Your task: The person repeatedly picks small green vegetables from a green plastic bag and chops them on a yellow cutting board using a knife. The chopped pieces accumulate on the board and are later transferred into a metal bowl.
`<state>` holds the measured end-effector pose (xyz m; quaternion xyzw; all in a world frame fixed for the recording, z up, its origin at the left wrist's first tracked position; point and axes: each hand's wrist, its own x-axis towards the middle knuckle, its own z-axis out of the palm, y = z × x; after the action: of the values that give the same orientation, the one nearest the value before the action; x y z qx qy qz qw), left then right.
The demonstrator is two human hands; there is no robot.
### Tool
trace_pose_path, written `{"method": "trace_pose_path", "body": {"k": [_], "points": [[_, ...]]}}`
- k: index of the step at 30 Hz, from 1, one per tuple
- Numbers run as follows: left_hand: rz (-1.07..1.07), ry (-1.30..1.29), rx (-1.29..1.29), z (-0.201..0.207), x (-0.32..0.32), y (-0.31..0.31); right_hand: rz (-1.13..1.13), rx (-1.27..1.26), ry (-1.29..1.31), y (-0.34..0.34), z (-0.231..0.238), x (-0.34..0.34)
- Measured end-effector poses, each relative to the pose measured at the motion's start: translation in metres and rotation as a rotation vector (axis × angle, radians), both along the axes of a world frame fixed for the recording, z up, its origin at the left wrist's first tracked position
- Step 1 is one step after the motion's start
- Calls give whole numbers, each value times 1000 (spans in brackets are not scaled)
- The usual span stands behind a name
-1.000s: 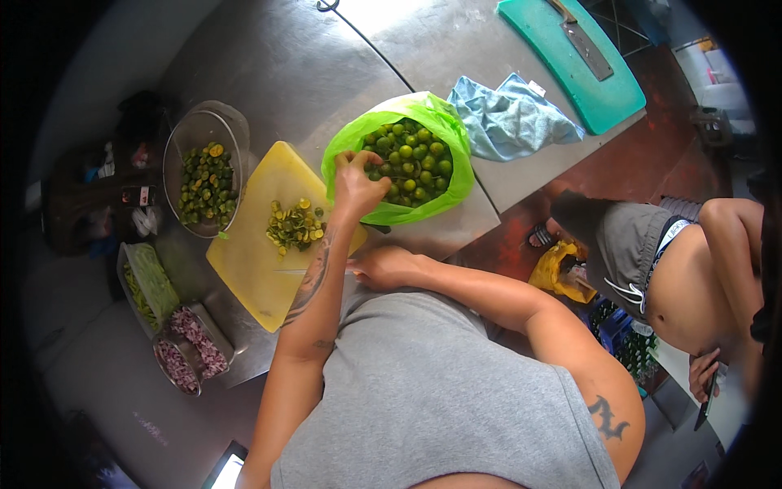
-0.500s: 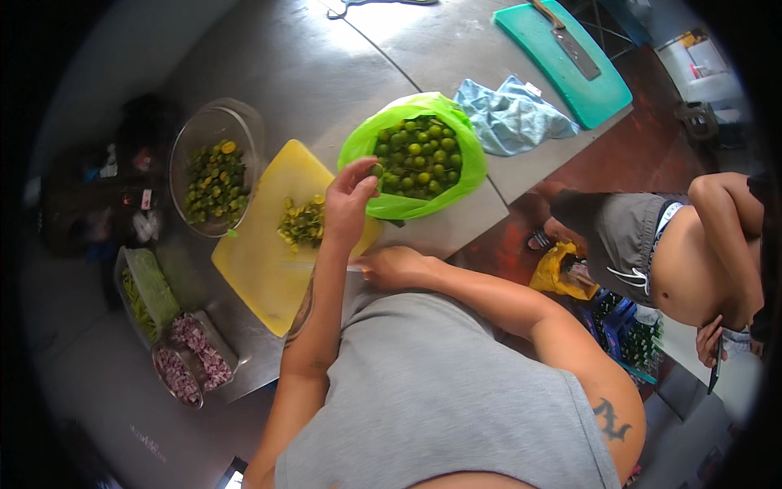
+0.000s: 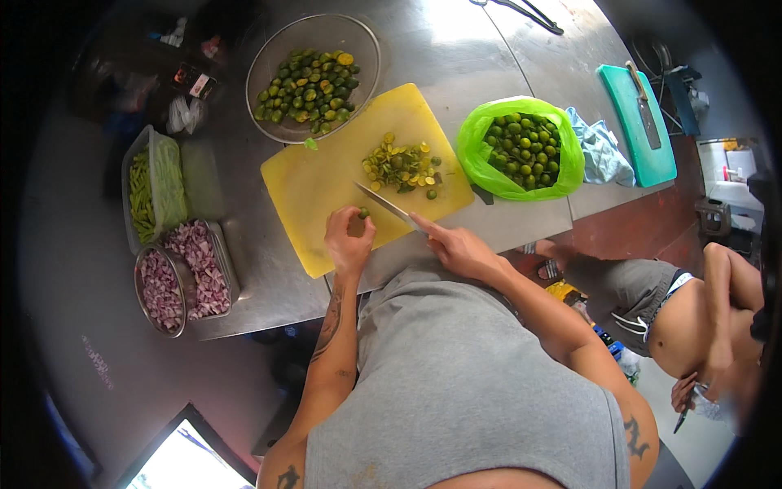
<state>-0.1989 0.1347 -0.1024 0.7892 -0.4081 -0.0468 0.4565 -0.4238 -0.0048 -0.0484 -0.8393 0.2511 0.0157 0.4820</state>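
1. A small, round green calamansi [image 3: 364,213] sits pinched between the thumb and fingers of the left hand [image 3: 350,238], over the near part of the yellow cutting board [image 3: 297,191].
2. The right hand [image 3: 458,247] is closed round the handle of a knife [image 3: 385,202]; its slim, straight metal blade slants across the board, tip toward the far left. I can't tell whether it touches the surface.
3. Just beyond the blade lies a loose heap of thin, moist-looking yellow-green citrus slices [image 3: 397,165], with a round green fruit beside it.
4. Right of the board, a crinkled lime-green plastic bag [image 3: 472,159] gapes over smooth, glossy whole fruit.
5. At the far left, a round mesh strainer [image 3: 364,50] holds cut citrus.
6. Nearer, metal containers hold diced purple-white onion [image 3: 208,265], beside a rectangular tub of slender green pods [image 3: 142,196].
7. On the brushed-steel table [image 3: 432,61], a rumpled blue cloth [image 3: 604,151] lies near a teal board [image 3: 663,159] carrying a wooden-handled cleaver [image 3: 648,121].
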Motion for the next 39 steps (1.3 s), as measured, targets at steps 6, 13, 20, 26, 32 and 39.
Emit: {"method": "trace_pose_path", "body": {"k": [6,13,20,26,32,39], "points": [[-4,-91,-12,-16,6,5,20,-122,0,24,21,1],[-9,-64,-2,-13,6,3,49,-224,143,35,38,2],[2,-43,-39,-14,7,0,90,-219,163,30,31,23],[4,-76,-27,-16,6,0,70,-252,87,28,5,62],[20,-20,15,-22,5,4,112,-161,189,18,14,4],[170,451,-117,-3,50,-10,-37,-160,133,-4,6,19]]}}
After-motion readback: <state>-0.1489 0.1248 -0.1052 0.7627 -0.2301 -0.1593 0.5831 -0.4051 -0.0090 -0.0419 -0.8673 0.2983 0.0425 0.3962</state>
